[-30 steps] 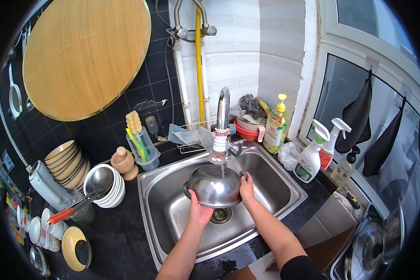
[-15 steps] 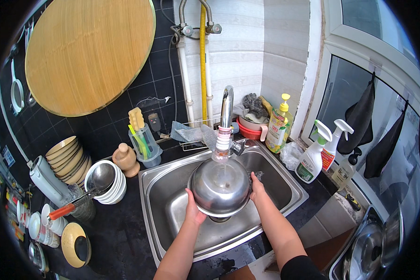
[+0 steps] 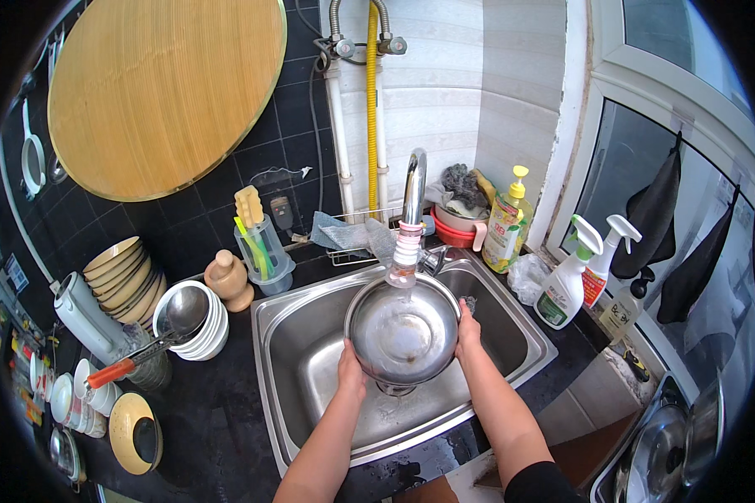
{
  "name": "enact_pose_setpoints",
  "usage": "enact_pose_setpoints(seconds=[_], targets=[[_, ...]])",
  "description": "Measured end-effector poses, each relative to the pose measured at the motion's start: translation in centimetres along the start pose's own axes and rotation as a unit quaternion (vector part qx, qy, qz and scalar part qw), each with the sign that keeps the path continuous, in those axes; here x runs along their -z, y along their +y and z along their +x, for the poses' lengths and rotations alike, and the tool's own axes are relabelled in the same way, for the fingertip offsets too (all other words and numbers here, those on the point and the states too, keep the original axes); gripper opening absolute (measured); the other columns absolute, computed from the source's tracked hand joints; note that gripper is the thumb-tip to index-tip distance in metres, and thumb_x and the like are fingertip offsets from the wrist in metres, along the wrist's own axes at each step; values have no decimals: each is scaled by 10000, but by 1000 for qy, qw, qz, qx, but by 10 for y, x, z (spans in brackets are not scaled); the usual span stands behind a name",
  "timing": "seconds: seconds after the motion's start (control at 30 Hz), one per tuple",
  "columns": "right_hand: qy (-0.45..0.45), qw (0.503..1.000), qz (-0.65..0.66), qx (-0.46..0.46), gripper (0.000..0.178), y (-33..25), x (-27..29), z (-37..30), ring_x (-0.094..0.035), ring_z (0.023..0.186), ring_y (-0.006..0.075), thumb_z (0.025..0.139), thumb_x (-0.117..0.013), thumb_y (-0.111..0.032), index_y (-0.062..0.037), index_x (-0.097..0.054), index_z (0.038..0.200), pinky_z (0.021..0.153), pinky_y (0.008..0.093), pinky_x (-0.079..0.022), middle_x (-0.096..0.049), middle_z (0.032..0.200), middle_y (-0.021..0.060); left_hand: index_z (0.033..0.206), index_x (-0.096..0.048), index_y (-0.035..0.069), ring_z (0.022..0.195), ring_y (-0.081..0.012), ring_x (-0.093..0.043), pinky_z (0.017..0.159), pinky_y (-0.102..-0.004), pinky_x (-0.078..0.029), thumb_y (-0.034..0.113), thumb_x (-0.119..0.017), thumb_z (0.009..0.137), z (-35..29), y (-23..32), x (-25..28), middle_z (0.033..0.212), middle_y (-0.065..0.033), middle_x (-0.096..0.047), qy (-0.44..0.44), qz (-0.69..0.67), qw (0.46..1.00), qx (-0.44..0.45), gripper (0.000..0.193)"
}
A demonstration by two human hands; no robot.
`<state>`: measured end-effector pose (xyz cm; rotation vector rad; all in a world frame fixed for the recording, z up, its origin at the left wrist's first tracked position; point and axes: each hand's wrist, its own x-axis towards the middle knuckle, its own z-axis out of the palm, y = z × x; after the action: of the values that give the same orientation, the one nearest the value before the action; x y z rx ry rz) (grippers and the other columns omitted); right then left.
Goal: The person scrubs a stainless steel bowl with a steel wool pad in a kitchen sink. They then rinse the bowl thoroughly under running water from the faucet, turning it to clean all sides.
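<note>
Left hand [image 3: 351, 369] and right hand [image 3: 468, 335] clamp opposite edges of the metal bowl [image 3: 404, 334] — over the sink [image 3: 300, 356], just below the tap [image 3: 413, 189] — with room inside the rim on both sides.

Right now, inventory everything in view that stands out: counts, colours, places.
Faucet: one, silver, centre back
Sink: one, silver, under the faucet
Metal bowl: one, silver, over the sink
Pump bottle: one, yellow-topped, right of faucet
Spray bottles: two, white, right of sink
Basin: one, red, behind the sink
Hose: one, yellow, top centre
Hanging cloths: two, black, far right
Round board: one, tan, upper left
Utensil holder: one, translucent, left of faucet
White bowls: one stack, white, left of sink
Beige bowls: one stack, beige, farther left
Loose bowl: one, beige, lower left
Small dishes: count unclear, mostly white, far left
Left hand: one, bare, metal bowl's left edge
Right hand: one, bare, metal bowl's right edge
</note>
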<state>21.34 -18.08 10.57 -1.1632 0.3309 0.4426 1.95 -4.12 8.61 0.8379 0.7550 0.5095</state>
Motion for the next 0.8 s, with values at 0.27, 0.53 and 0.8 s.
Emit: enact_pose_setpoints(seconds=[0.27,0.53,0.8], targets=[[-13,999,11,43,587,-4,0,-2,-551,838,235,763,-650,-451,80,-579,1004,752,368,-446,-587,972,146,1172,-439,107,897,-171,-557,692,-325,-463,509,-304,930,-9,6,-8,1044,-61,-558,-3,-9,1000,0,488],[-46,997,35,59,551,-7,-3,-9,-548,852,214,782,-641,-416,67,-570,1037,779,328,-437,-585,974,124,1181,-465,112,963,-172,-541,778,-323,-439,500,-336,925,-9,8,-7,1100,-43,-560,10,-22,1000,4,482],[-108,990,30,90,476,-10,-6,-20,-544,850,188,790,-645,-370,42,-577,1019,779,307,-434,-589,969,106,1211,-482,105,1112,-189,-473,961,-339,-329,460,-362,926,-16,13,-10,1210,-39,-525,37,-88,995,12,471]])
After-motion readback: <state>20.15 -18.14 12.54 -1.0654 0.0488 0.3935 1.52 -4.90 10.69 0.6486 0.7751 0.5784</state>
